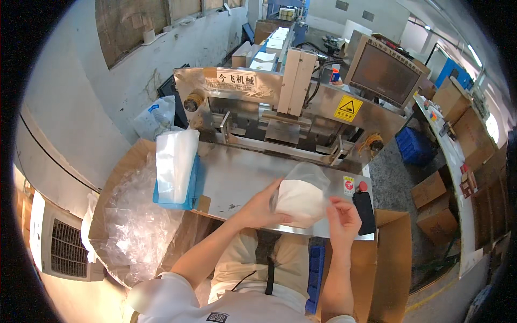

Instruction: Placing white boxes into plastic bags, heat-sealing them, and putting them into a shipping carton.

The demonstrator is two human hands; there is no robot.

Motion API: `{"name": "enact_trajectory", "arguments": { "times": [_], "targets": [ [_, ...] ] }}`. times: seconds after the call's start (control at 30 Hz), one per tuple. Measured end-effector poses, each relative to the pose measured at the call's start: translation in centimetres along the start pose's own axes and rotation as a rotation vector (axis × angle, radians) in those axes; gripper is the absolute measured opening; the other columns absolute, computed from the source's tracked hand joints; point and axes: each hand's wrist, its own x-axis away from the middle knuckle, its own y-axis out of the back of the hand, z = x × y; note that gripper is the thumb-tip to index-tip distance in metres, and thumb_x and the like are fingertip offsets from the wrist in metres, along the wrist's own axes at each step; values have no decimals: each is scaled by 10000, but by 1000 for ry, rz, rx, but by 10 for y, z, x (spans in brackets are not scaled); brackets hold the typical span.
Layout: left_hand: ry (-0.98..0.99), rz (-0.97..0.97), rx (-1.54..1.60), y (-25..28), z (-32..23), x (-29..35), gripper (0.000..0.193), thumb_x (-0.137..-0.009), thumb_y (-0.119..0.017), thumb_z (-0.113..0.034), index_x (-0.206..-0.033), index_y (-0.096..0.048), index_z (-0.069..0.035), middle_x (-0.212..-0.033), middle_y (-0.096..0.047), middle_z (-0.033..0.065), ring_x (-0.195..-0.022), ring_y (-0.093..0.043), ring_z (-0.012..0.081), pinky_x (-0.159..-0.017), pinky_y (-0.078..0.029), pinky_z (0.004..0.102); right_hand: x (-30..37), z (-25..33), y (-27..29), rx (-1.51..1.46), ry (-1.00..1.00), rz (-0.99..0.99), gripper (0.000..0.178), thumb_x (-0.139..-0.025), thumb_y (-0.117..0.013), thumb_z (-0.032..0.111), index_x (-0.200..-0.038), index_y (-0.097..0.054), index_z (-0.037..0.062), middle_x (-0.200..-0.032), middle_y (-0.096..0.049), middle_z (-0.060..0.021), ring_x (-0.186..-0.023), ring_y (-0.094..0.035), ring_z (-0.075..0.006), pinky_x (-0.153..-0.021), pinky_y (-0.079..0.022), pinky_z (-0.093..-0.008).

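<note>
A clear plastic bag (306,175) with a white, block-like stack (299,198) inside is held over the front edge of the steel worktop (231,175). My left hand (261,207) wraps round the bag's left side, thumb above and fingers beneath. At the bag's right edge, my right hand (344,218) is closed, its fingertips pinching the film. What exactly the white stack is cannot be made out. Left of my hands, a blue box (195,180) holds a pile of flat clear bags (175,161).
Beyond the worktop stands a machine with a metal frame (264,81) and a screen (385,72). A black phone (364,212) lies beside a red button (363,186). A carton of crumpled plastic film (137,231) is at left, an open carton (393,258) at right.
</note>
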Motion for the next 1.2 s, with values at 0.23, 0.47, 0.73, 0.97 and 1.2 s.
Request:
{"name": "enact_trajectory", "arguments": {
  "times": [0.23,0.47,0.73,0.97,1.2],
  "targets": [
    [1,-20,43,-5,15,-4,1048,-680,-918,-235,-1513,-329,2,-1423,-534,171,-1328,-510,266,-1122,-387,362,-4,-55,23,-127,-221,144,882,-796,-839,295,-1502,-382,30,-1492,-459,-141,-1359,-459,-256,-1139,-348,-407],
    [-7,-41,135,-4,12,-3,918,-712,-900,-177,-1454,-401,30,-1359,-573,145,-1252,-550,221,-1077,-428,351,-1,-48,0,-61,-161,393,974,-762,-837,175,-1545,-282,15,-1511,-425,-119,-1369,-432,-240,-1137,-344,-397],
    [265,40,502,-3,12,-3,550,-901,-774,-257,-1294,-546,54,-1165,-675,109,-1014,-650,149,-877,-535,288,0,-44,-9,-229,-432,214,780,-864,-763,180,-1500,-354,-8,-1366,-547,-144,-1241,-538,-217,-1029,-452,-352],
    [359,58,502,-5,11,-2,616,-920,-735,-403,-1274,-555,69,-1163,-671,120,-1012,-655,156,-865,-535,281,1,-34,-14,-226,-517,143,774,-877,-754,215,-1492,-354,-29,-1333,-562,-183,-1180,-577,-232,-978,-488,-346],
    [439,25,511,-13,15,-1,731,-932,-667,-521,-1329,-495,67,-1165,-655,125,-1000,-668,174,-818,-563,314,1,-34,-17,-222,-512,115,789,-899,-744,248,-1514,-320,-4,-1320,-567,-188,-1169,-583,-234,-956,-497,-344]
  ]
}}
